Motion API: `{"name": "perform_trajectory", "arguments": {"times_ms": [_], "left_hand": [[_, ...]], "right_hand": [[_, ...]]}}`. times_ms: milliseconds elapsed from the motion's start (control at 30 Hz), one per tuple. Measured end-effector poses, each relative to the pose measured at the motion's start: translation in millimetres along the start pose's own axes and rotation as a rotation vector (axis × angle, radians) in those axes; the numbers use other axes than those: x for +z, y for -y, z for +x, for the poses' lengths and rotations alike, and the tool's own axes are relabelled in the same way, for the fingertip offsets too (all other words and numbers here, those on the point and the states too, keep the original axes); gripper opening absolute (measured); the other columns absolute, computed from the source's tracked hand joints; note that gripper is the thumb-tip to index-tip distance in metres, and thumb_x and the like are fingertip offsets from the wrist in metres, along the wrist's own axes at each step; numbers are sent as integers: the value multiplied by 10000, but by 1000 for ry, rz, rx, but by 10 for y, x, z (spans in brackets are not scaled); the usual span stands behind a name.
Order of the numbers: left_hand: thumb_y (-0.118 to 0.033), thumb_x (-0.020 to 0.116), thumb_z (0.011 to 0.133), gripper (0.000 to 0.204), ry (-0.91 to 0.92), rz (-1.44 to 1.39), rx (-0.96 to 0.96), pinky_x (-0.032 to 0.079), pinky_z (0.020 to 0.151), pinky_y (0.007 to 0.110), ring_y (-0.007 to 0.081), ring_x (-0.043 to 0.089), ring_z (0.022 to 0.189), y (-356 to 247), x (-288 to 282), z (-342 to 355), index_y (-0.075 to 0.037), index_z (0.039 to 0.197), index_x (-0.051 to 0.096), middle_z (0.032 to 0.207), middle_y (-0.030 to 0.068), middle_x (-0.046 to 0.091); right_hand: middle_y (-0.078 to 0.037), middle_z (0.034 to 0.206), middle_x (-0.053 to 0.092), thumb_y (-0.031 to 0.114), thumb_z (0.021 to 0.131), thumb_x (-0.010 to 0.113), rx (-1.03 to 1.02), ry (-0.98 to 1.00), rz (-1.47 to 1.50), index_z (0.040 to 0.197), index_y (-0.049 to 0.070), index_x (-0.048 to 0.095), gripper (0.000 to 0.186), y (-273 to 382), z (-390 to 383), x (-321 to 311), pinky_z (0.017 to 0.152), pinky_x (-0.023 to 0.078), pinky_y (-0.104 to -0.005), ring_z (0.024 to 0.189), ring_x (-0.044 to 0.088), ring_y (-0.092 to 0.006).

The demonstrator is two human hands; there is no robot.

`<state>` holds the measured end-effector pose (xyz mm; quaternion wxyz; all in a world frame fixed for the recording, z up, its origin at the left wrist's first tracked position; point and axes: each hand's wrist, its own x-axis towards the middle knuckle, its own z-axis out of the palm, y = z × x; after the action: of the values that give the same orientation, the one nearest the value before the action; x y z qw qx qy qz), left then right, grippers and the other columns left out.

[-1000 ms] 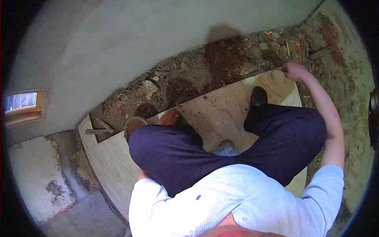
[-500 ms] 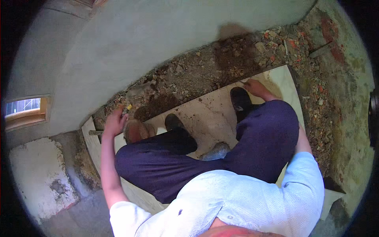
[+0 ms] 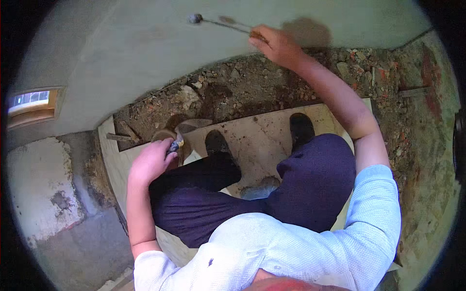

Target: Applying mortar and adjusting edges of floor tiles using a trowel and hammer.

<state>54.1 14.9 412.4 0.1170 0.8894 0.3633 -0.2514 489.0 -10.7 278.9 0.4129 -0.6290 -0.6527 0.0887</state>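
My right hand is raised at the grey wall, closed around the brown end of a thin rod with a round grey lump at its far tip. Whether the lump touches the wall I cannot tell; its shadow lies close by. At the left, above my knee, my left hand grips a small blue-grey and yellow piece. Right beside it is a brown, rounded thing, blurred and partly hidden by the hand. I cannot make out its kind.
My shoes rest on a pale, dirt-strewn board. Between board and wall runs a strip of rubble. A clear plastic-like item lies between my legs. Short wood pieces lie left, below a small window.
My right hand has risen from the board by my right shoe to the wall, now with the rod plainly in it. My left hand has shifted slightly right and down.
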Motion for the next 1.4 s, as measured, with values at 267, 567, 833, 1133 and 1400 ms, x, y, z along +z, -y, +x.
{"name": "perform_trajectory", "arguments": {"times_ms": [267, 567, 833, 1133, 1400], "left_hand": [[-264, 625, 917, 360, 133, -58, -105, 496, 878, 489, 417, 621, 1016, 300, 180, 74, -20, 1180, 581, 1075, 222, 659], [-286, 639, 903, 357, 194, -131, -104, 495, 870, 501, 420, 625, 1023, 355, 242, 211, -33, 1151, 596, 1077, 217, 670], [-299, 628, 905, 326, 257, -146, -91, 499, 837, 516, 429, 640, 961, 514, 231, 135, -24, 1080, 610, 992, 225, 684], [-293, 632, 907, 333, 248, -178, -135, 498, 836, 516, 429, 641, 959, 457, 208, 7, -19, 1095, 607, 1000, 230, 678], [-308, 635, 908, 382, 294, -182, -18, 499, 882, 502, 434, 629, 1019, 539, 190, 376, -10, 1144, 601, 1070, 235, 674]], "right_hand": [[-274, 957, 663, 331, 1004, 553, 216, 70, 245, 1196, 4, 566, 380, -354, -284, 1662, 752, 523, -495, 874, 668, -435], [-300, 920, 642, 359, 1022, 499, 554, 353, -15, 1105, -57, 556, 429, -1330, -827, 2368, 762, 511, -537, 888, 656, -457], [-290, 828, 633, 328, 1003, 528, 450, 157, 73, 1058, -56, 569, 390, -922, -743, 2396, 720, 506, -537, 773, 645, -476], [-229, 790, 600, 300, 1008, 532, 361, 260, -19, 1033, -22, 526, 323, -763, -443, 2286, 671, 479, -512, 730, 603, -427], [-240, 764, 596, 291, 1024, 518, 542, 360, -99, 996, -19, 517, 311, -1297, -845, 2392, 634, 478, -485, 710, 623, -406]]}}
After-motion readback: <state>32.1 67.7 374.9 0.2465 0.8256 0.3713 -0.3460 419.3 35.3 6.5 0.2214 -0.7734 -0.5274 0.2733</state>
